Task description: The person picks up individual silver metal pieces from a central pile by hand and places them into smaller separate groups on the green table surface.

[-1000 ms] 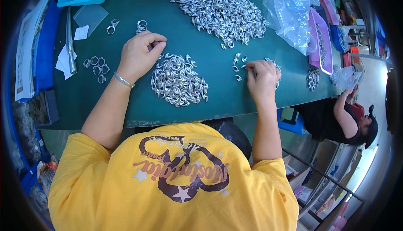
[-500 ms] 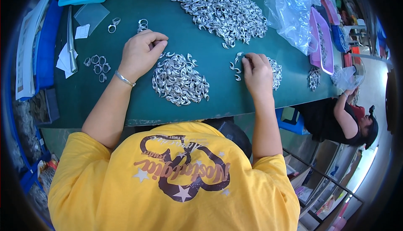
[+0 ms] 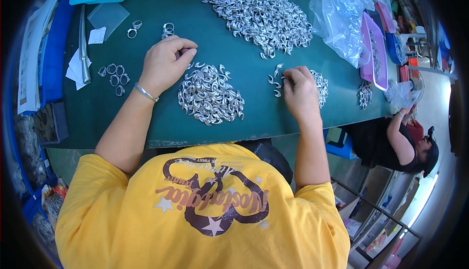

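My left hand [image 3: 168, 64], a bracelet on its wrist, rests between a pile of small curved silver metal pieces [image 3: 211, 95] and a few silver rings [image 3: 168, 29]. Its fingers are curled with the thumb against them; whatever they hold is hidden. Farther right, my right hand [image 3: 300, 92] has its fingertips pinched at a small curved silver piece [image 3: 285, 77]. Several loose pieces [image 3: 277, 86] lie just left of those fingertips. Another small pile [image 3: 320, 86] is partly covered by the right hand.
A large heap of curved pieces [image 3: 264, 17] lies at the back of the green table [image 3: 254, 122]. More rings [image 3: 115, 76] and a metal tool [image 3: 83, 49] are on the left. Plastic bags [image 3: 339, 22] and a pink basket [image 3: 367, 66] stand right, near another person [image 3: 395, 139].
My right hand has shifted slightly toward me, its fingertips now lower beside the loose pieces. My left hand keeps nearly the same pose.
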`<state>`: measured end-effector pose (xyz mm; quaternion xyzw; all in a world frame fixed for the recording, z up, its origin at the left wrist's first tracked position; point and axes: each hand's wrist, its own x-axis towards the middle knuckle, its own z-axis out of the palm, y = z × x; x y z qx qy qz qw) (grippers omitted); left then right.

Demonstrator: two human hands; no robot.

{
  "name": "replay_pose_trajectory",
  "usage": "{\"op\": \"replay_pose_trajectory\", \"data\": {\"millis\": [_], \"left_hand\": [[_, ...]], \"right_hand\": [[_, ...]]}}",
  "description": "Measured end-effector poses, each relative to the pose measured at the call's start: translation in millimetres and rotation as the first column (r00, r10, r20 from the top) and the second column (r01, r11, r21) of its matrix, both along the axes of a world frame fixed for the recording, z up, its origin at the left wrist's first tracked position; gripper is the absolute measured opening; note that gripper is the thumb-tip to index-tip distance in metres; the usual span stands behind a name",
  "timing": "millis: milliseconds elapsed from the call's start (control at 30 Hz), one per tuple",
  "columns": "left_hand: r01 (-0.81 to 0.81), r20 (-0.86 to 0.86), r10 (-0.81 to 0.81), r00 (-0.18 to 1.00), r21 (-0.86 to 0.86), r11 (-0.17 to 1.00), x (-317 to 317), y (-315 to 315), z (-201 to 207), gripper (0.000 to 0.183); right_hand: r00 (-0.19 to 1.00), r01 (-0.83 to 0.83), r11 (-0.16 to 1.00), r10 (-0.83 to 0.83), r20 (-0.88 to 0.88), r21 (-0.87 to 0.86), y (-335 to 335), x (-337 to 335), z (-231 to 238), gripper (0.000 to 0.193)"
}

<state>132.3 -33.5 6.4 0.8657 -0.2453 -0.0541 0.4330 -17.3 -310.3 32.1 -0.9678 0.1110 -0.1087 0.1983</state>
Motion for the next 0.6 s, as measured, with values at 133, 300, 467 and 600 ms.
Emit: {"op": "replay_pose_trajectory", "data": {"millis": [133,300,467,600], "left_hand": [[0.005,0.011,-0.006,1.000,0.007,1.000,1.9,1.4,-3.1,0.013],[0.014,0.016,-0.014,1.000,0.014,1.000,2.1,1.1,-1.4,0.014],[0.002,0.008,-0.002,1.000,0.020,1.000,1.0,1.5,0.5,0.014],[-0.006,-0.012,0.007,1.000,0.033,0.999,1.0,0.0,0.9,0.014]], "right_hand": [[0.994,0.111,0.994,-0.110,0.022,-0.021,-14.5,-5.7,10.2,0.012],[0.996,-0.052,0.997,0.055,0.065,-0.051,-1.0,-4.9,-2.2,0.010],[0.995,0.048,0.969,-0.068,0.075,0.241,-0.4,-12.5,-1.4,0.008],[0.938,0.242,0.861,-0.325,0.119,0.448,-24.1,-30.0,-0.5,0.007]]}}
